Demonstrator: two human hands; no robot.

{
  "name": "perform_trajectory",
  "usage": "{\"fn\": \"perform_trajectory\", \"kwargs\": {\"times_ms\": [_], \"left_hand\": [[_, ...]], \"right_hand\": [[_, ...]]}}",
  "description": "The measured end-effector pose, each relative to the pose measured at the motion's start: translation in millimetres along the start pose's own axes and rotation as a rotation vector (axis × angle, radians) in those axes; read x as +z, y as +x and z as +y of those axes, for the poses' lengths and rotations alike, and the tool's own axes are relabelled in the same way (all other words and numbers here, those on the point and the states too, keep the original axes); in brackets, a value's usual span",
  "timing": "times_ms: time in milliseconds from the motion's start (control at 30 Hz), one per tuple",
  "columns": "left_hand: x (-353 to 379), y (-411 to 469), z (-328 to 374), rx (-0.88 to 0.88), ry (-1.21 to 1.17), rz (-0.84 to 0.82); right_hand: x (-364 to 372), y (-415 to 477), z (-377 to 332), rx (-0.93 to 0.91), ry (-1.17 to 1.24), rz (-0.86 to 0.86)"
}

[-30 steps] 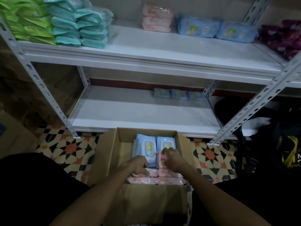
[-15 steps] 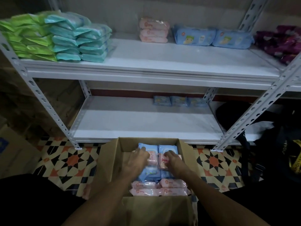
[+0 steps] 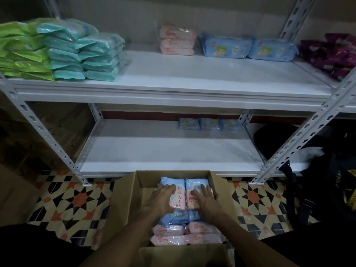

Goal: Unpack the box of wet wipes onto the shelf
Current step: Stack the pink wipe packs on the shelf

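Observation:
An open cardboard box (image 3: pixel 127 193) stands on the floor in front of a white metal shelf (image 3: pixel 173 155). Inside lie blue wet-wipe packs (image 3: pixel 173 216) and pink wet-wipe packs (image 3: pixel 173 231) nearer to me. Two pink packs (image 3: pixel 180 201) rest side by side on top of the blue ones. My left hand (image 3: pixel 161 199) lies over the left pink pack, and my right hand (image 3: pixel 205 199) lies over the right one. Both hands' fingers wrap the packs' outer edges.
The upper shelf (image 3: pixel 192 74) carries green and teal packs (image 3: pixel 63 54) at left, pink packs (image 3: pixel 177 40), blue packs (image 3: pixel 248 48) and purple packs (image 3: pixel 331 54) at right. Three small blue packs (image 3: pixel 210 124) stand at the lower shelf's back. Dark bags (image 3: pixel 323 180) sit at right.
Both hands have moved from the box's near side up onto the blue packs, bringing two pink packs with them. The view has tilted so the box sits lower in frame.

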State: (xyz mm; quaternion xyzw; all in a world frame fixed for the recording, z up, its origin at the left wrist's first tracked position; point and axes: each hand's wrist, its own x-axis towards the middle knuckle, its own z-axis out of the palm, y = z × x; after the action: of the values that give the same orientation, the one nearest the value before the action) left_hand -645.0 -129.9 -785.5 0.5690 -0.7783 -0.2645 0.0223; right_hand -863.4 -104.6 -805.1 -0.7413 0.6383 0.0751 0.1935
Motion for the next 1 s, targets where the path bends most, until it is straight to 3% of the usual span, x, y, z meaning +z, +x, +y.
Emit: {"fn": "perform_trajectory", "kwargs": {"times_ms": [233, 600, 1000], "left_hand": [[-22, -13, 10, -0.031, -0.009, 0.037], [-124, -35, 38, 0.114, 0.032, 0.186], [-289, -71, 84, 0.257, 0.181, 0.579]], "right_hand": [[-24, -1, -3, -0.02, 0.081, 0.098], [-115, -21, -25, -0.121, 0.058, 0.328], [-300, -80, -63, -0.314, 0.077, 0.676]]}}
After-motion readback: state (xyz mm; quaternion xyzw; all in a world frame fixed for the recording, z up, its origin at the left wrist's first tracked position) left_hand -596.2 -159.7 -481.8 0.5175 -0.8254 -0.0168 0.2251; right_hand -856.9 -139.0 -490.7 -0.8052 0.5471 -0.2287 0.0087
